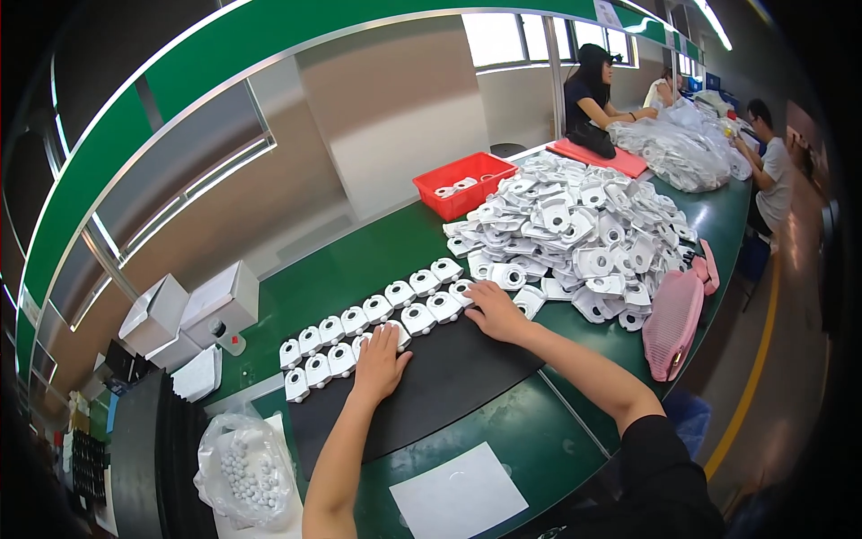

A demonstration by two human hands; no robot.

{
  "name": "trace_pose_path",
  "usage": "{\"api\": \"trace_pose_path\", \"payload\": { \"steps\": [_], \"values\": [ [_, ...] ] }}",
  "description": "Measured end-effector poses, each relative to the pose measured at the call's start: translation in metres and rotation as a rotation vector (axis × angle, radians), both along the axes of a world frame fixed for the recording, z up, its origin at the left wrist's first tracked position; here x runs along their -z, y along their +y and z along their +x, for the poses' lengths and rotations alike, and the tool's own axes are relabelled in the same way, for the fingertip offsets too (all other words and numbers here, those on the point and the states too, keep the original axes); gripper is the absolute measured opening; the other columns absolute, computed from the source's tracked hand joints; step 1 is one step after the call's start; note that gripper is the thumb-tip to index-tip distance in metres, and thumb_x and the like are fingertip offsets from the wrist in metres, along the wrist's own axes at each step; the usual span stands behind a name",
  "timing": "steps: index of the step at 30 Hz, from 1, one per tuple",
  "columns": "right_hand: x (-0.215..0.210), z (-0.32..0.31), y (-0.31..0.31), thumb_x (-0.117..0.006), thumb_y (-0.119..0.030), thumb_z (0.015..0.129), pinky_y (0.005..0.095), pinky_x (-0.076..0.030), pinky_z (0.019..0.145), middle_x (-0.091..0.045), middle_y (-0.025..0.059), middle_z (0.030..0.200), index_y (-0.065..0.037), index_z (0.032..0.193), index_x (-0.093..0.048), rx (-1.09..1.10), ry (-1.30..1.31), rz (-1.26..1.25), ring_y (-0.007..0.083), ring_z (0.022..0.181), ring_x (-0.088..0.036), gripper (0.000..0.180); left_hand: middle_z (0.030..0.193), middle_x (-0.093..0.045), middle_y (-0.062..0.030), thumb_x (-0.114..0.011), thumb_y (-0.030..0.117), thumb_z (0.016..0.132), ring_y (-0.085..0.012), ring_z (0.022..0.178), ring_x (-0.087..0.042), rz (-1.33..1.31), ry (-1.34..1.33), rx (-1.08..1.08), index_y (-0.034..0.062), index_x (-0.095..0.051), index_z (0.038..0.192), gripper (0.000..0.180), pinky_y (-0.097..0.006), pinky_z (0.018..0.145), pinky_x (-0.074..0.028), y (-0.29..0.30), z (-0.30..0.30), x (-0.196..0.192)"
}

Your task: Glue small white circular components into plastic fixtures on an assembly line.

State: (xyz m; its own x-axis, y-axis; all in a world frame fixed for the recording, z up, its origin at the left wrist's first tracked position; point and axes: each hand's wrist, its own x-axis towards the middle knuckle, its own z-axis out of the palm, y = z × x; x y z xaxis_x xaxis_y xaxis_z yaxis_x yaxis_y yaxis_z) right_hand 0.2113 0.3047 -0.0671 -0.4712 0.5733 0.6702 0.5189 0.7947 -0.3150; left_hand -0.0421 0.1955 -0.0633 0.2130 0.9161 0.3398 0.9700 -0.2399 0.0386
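Two rows of white plastic parts [341, 359], each with a round hole, lie side by side on a black mat [431, 386]. My left hand [382, 364] rests over the near row, fingers stretched out and lying on the parts, hiding some of them. At the right end of that row, my right hand [496, 312] touches the last white part [461, 290] with its fingertips. Its fingers are extended and the thumb is apart. A large heap of the same white parts [575, 225] lies just beyond my right hand.
A red bin [462, 184] with a few white parts stands behind the heap. A pink mesh pouch [673, 319] lies at right. White paper [458, 494] is in front. At left are white boxes [220, 301], a small bottle [229, 340] and a bag of small white balls [247, 467]. Co-workers sit farther off.
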Motion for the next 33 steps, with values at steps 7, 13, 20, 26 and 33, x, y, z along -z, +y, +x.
{"api": "trace_pose_path", "payload": {
  "steps": [7,13,20,26,33],
  "values": [
    [-0.167,0.041,-0.173,-0.059,-0.007,0.072,0.0358,-0.043,0.069,-0.056,0.0118,0.086,-0.005,0.095,-0.057,-0.437,0.533,0.533,0.0295,0.080,-0.053,0.023,0.136,-0.030,-0.0198,-0.057,0.028,0.083,-0.0363,0.125,-0.029,0.019,-0.015,0.086,0.0004,-0.034,0.129,0.059,-0.043,0.100,-0.028,-0.046,0.019,-0.035],
    [-0.225,0.107,-0.293,-0.060,-0.018,0.080,0.0341,-0.037,0.086,-0.053,-0.0134,0.108,-0.019,0.098,-0.062,-0.975,0.891,0.704,0.0083,0.100,-0.041,0.018,0.138,-0.028,-0.0179,-0.057,0.026,0.083,-0.0348,0.127,-0.027,-0.044,-0.151,0.156,0.0036,-0.032,0.132,0.060,-0.041,0.102,-0.026,-0.112,0.059,-0.063],
    [-0.237,0.142,-0.306,-0.058,-0.006,0.076,0.0298,-0.046,0.072,-0.053,-0.0089,0.097,-0.016,0.087,-0.059,-1.206,0.639,0.825,0.0092,0.094,-0.045,0.014,0.137,-0.031,-0.0159,-0.062,0.019,0.077,-0.0340,0.128,-0.027,0.052,-0.184,-0.021,0.0036,-0.035,0.130,0.061,-0.041,0.103,-0.025,-0.190,0.045,-0.087],
    [-0.250,0.148,-0.324,-0.058,0.000,0.074,0.0297,-0.049,0.069,-0.054,-0.0062,0.096,-0.013,0.086,-0.058,-1.214,0.780,0.735,0.0100,0.089,-0.047,0.018,0.114,-0.053,-0.0189,-0.057,0.009,0.078,-0.0361,0.109,-0.047,0.495,-0.025,-0.377,-0.0016,-0.051,0.113,0.036,-0.042,0.096,-0.033,-0.243,-0.047,-0.074],
    [-0.248,0.166,-0.334,-0.057,0.004,0.072,0.0325,-0.049,0.070,-0.054,-0.0050,0.098,-0.011,0.084,-0.060,-1.254,0.679,0.614,0.0116,0.088,-0.049,0.020,0.118,-0.050,-0.0211,-0.055,0.017,0.082,-0.0384,0.111,-0.045,0.249,-0.169,-0.832,-0.0039,-0.046,0.118,0.042,-0.042,0.095,-0.033,-0.304,-0.179,-0.005]
  ]
}}
